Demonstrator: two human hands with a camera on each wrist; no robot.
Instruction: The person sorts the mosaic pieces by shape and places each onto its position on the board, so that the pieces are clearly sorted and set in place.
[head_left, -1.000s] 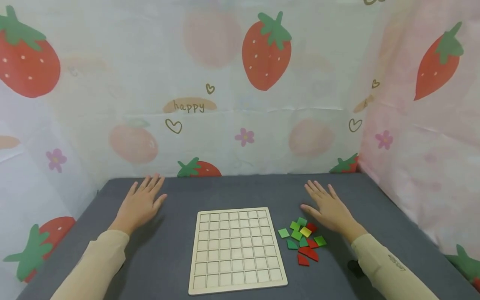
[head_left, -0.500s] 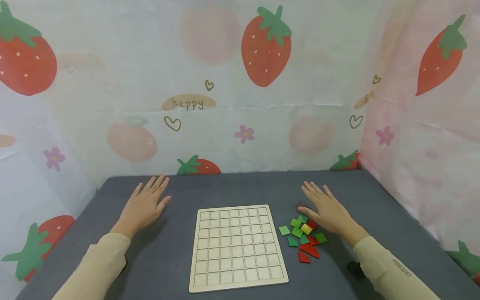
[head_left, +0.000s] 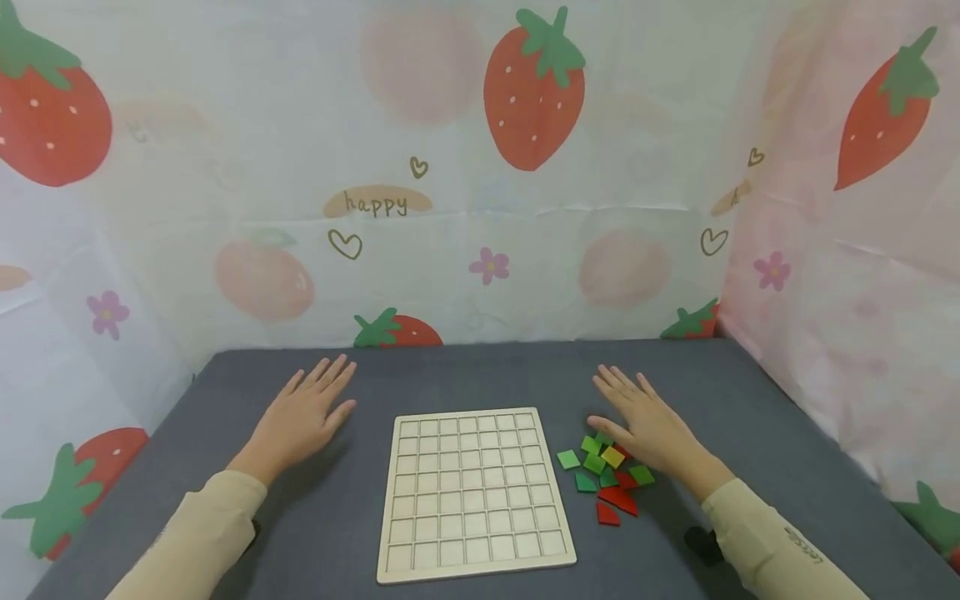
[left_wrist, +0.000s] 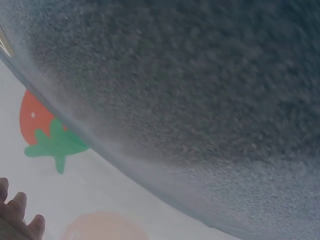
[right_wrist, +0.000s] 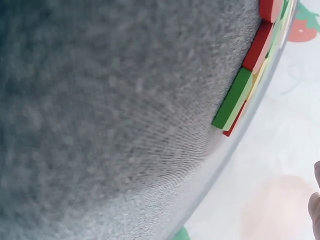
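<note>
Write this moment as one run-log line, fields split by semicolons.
board: cells bare; tiles: loose, right of board; left hand: empty, left of board; right hand: empty, near tiles

Pale wood grid board (head_left: 472,503), approx. sq., lies flat. Sm. flat tiles (head_left: 595,463), grn/red/1 yel, sq. & odd-shaped, lie in loose cluster just R of it, some touching.

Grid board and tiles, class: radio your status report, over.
Left hand, right hand: holding nothing. Colored tiles: clustered beside grid board, none on it. In the way: right hand, partly masking tiles in head view.
</note>
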